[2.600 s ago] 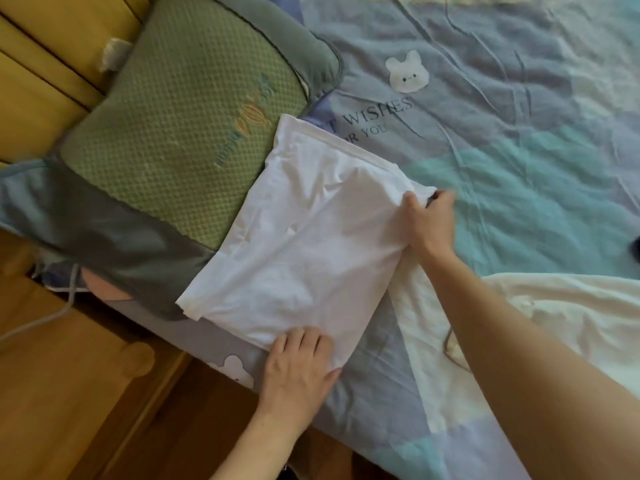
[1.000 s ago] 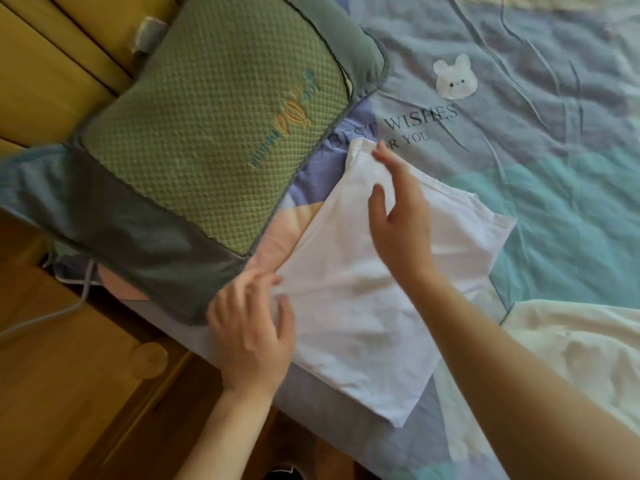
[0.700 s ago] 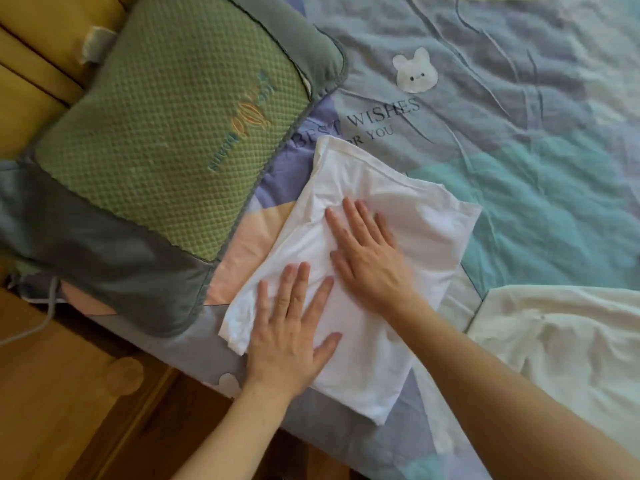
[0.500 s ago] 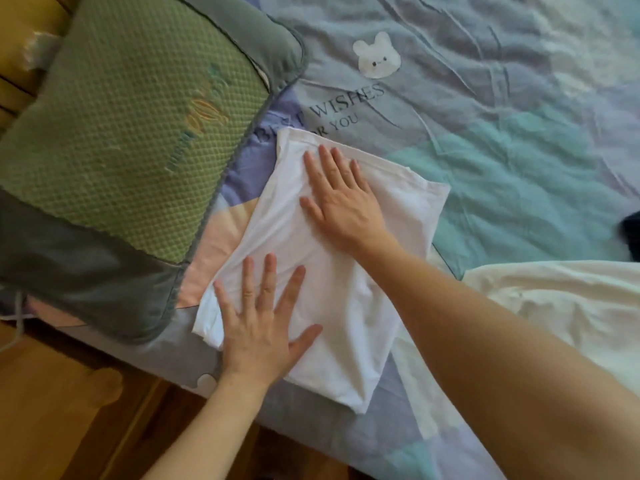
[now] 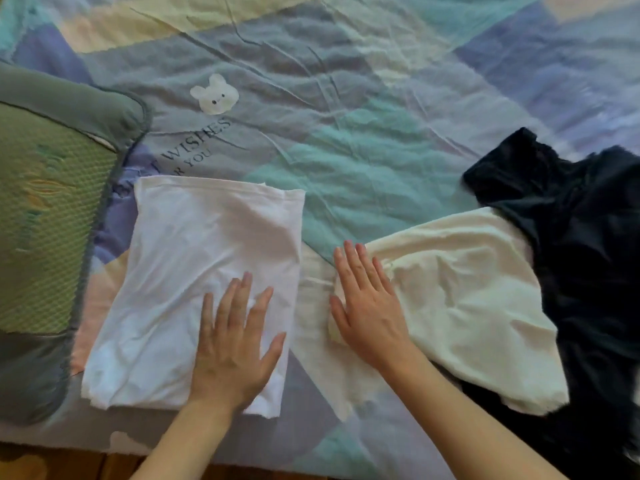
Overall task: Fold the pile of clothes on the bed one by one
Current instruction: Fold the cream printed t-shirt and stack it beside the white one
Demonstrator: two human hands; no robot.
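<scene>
Patchwork bedding in blue, teal and pale yellow is covering the bed (image 5: 346, 98), with a printed bear face and the words "best wishes for you" lying near a green pillow (image 5: 45, 220) at the left edge. Only the head camera is looking on, so everything below is coming from that one downward view.

A folded white shirt (image 5: 207, 244) is lying flat as a neat rectangle just beside the pillow. The left hand (image 5: 235, 344) is resting on its near right corner, palm down, fingers straight and spread, pressing rather than gripping. The right hand (image 5: 367, 303) is lying flat and open too, fingers together, on the left edge of a cream garment (image 5: 467, 289) that is sprawling unfolded to the right. A dark garment (image 5: 581, 254) is bunching against and partly under the cream one at the far right.

By my reading, the white piece is finishing and the cream one is coming next. To do this well, the left palm should be sweeping outward toward the fold's edges so the creases near the wrist are flattening out. The right hand should be drawing the cream cloth clear of the dark one and spreading it smooth before any fold is starting, since a lump underneath is likely to skew the stack.
</scene>
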